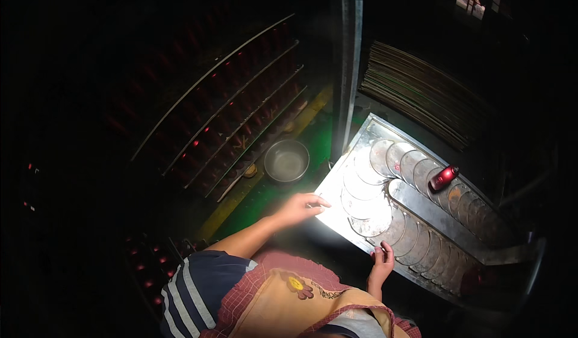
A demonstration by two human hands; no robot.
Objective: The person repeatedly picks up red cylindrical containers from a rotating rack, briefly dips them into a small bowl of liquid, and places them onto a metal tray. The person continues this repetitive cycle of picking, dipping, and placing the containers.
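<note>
Ahead of me stands a metal conveyor (436, 208) with overlapping round plates that curve around a flat central bar. A glossy red bottle (444, 178) rests on its far lane, tilted in the view. My left hand (300, 208) is at the conveyor's left edge, fingers reaching over the brightly lit rim; nothing shows in it. At the near edge, my right hand (382, 263) has its fingers apart and slightly bent, and I see nothing in it. A dim dark-red object (472, 279) sits at the near lane's right end, too dark to make out.
A round metal basin (286, 161) stands on the green floor beyond my left hand. Racks with rows of red items (229, 106) stand at the far left. An upright metal post (348, 67) rises behind the conveyor, beside a stack of thin flat sheets (421, 88).
</note>
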